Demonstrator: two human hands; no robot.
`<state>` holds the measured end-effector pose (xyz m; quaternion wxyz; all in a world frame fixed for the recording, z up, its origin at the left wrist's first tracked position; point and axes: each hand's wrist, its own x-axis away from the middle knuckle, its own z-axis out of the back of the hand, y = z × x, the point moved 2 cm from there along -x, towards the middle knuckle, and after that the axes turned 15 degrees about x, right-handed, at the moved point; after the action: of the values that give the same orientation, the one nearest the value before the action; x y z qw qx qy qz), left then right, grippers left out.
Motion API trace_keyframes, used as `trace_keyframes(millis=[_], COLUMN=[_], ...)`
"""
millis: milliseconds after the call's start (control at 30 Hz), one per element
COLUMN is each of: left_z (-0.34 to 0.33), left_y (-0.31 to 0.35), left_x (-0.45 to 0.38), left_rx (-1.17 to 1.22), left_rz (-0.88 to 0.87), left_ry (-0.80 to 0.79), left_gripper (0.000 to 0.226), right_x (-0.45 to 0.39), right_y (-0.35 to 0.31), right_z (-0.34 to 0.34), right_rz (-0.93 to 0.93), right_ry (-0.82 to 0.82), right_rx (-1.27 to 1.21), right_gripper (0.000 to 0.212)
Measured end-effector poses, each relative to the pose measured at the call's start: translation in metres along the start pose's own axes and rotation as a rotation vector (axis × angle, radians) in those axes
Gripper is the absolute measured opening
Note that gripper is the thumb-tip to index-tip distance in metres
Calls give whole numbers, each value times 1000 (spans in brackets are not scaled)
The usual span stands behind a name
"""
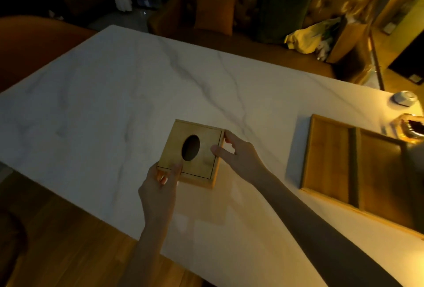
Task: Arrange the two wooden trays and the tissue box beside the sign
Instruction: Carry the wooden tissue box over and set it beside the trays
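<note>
A square wooden tissue box (202,135) with an oval hole in its lid sits near the middle of the white marble table (103,94). My left hand (160,186) grips its near left corner, thumb on the lid. My right hand (238,156) holds its right edge, thumb on the lid and fingers on the far right corner. To the right lie two shallow wooden trays side by side, the left tray (328,160) and the right tray (380,179), touching along their long sides. No sign can be made out in this view.
A small white round object (404,100) and a glass jar (410,129) stand at the table's far right, just behind the trays. A sofa with cushions (215,4) runs behind the table, with a yellow bag (309,36) on it. An orange chair back (34,43) is at left.
</note>
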<state>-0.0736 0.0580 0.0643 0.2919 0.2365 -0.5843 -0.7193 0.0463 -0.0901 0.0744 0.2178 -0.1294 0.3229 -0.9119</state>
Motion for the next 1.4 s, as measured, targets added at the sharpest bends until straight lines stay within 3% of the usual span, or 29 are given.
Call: trace_keyframes(millis=[133, 367, 600, 967, 1400], left_z=[-25, -79, -137, -205, -242], left_y=[26, 46, 42, 23, -6], left_x=[12, 37, 83, 166, 214], left_rx=[27, 6, 60, 45, -23], left_rz=[-75, -183, -218, -221, -122], left_ry=[-73, -301, -535, -832, -1003], left_gripper=[33, 29, 30, 28, 21], right_x=[28, 90, 163, 267, 313], right_y=[13, 62, 109, 166, 199], right_z=[37, 67, 84, 88, 66], right_rz=[-55, -195, -459, -838, -990], right_ry=[145, 360, 505, 648, 697], right_rx=[-5, -59, -63, -109, -324], right_gripper=[40, 43, 40, 50, 46])
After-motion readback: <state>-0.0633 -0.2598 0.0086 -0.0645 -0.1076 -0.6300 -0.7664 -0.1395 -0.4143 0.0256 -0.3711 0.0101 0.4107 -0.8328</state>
